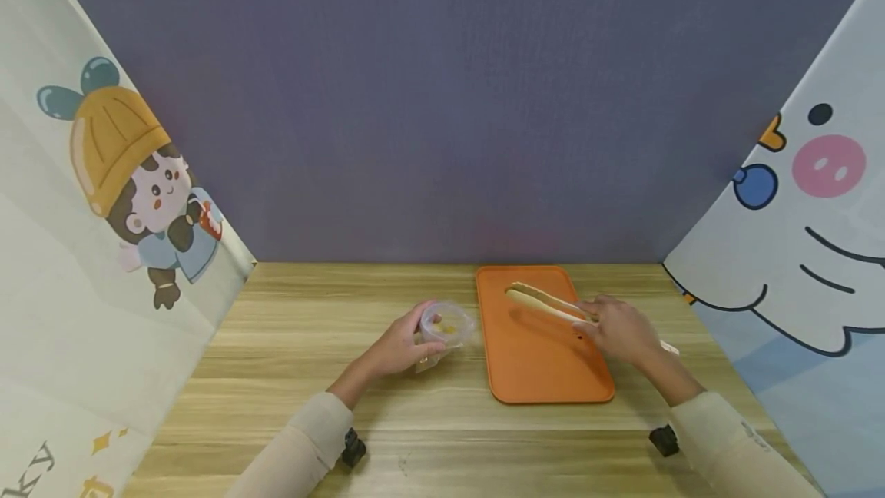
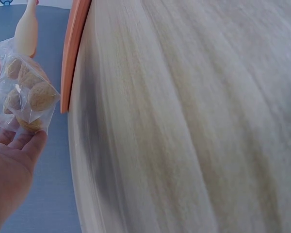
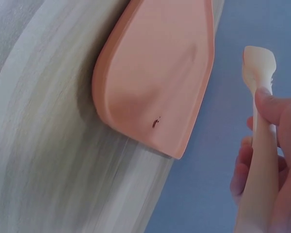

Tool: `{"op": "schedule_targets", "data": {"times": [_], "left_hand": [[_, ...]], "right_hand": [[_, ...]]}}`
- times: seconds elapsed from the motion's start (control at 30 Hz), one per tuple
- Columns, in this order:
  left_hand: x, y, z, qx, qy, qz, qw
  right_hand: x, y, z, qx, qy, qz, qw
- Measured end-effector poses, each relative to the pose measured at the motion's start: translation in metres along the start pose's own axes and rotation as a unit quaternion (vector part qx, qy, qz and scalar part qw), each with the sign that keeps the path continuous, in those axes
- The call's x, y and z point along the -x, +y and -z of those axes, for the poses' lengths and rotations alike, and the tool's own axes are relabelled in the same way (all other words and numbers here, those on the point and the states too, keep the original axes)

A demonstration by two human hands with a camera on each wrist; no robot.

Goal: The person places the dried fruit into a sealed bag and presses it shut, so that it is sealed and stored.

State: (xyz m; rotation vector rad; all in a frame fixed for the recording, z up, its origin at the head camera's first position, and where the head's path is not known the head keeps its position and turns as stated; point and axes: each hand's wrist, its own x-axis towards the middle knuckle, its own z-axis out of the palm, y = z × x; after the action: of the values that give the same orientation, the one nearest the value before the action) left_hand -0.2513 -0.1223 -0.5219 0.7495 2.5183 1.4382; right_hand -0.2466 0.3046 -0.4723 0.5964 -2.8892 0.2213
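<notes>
My left hand [image 1: 399, 343] grips a clear plastic bag [image 2: 51, 109] with a round, open-looking rim in the head view. Several round, rough, light-brown balls [image 2: 41, 96] show through its crinkled side. The bag is held up just left of an orange tray [image 1: 532, 375]. In my right hand [image 1: 625, 330] is a pair of cream-coloured tongs [image 1: 535, 300], held with the thumb along one arm. The tips of the tongs point left over the far part of the tray, and nothing shows between them. Part of the tongs' handle is hidden behind the hand.
The tray lies on a wood-grain table [image 1: 311, 375], its far edge close to the dark blue-grey back panel [image 1: 415, 137]. A small dark mark [image 3: 156, 122] is on the tray's surface. Printed cartoon panels stand at the left and right.
</notes>
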Motion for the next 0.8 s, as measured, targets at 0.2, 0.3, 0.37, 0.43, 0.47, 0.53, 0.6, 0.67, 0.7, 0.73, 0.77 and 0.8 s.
{"op": "schedule_targets", "data": {"times": [0.2,0.3,0.37,0.43,0.47,0.53,0.6,0.67,0.7,0.73,0.77,0.8], "left_hand": [[-0.002,0.000,-0.001,0.005,-0.002,0.001,1.0000],[-0.002,0.000,-0.002,0.005,-0.002,0.002,1.0000],[-0.002,0.001,-0.002,0.005,-0.002,0.002,1.0000],[-0.002,0.002,-0.003,0.005,-0.002,0.003,1.0000],[-0.002,0.002,-0.003,0.006,-0.002,0.002,1.0000],[-0.002,0.003,-0.003,0.004,-0.002,0.001,1.0000],[-0.002,0.003,-0.003,0.002,-0.003,0.000,1.0000],[-0.002,0.003,-0.004,0.000,-0.005,0.000,1.0000],[-0.002,0.003,-0.004,0.000,-0.005,0.001,1.0000],[-0.002,0.003,-0.004,0.000,-0.006,0.001,1.0000],[-0.003,0.003,-0.004,0.001,-0.008,0.001,1.0000],[-0.002,0.003,-0.004,0.002,-0.008,0.001,1.0000]], "right_hand": [[0.000,-0.007,0.004,-0.007,0.008,0.008,0.9999],[-0.001,-0.011,0.006,-0.008,0.009,0.020,0.9997],[-0.001,-0.013,0.007,-0.009,0.012,0.026,0.9995],[-0.001,-0.016,0.009,-0.011,0.014,0.034,0.9993],[-0.001,-0.017,0.010,-0.013,0.016,0.037,0.9991],[-0.001,-0.021,0.011,-0.016,0.017,0.039,0.9990],[-0.001,-0.024,0.013,-0.019,0.019,0.043,0.9987],[-0.001,-0.028,0.015,-0.025,0.018,0.049,0.9983],[-0.001,-0.031,0.017,-0.029,0.018,0.052,0.9980],[-0.001,-0.033,0.018,-0.031,0.018,0.057,0.9977],[-0.001,-0.035,0.019,-0.033,0.019,0.060,0.9975],[-0.001,-0.037,0.019,-0.035,0.019,0.063,0.9972]]}}
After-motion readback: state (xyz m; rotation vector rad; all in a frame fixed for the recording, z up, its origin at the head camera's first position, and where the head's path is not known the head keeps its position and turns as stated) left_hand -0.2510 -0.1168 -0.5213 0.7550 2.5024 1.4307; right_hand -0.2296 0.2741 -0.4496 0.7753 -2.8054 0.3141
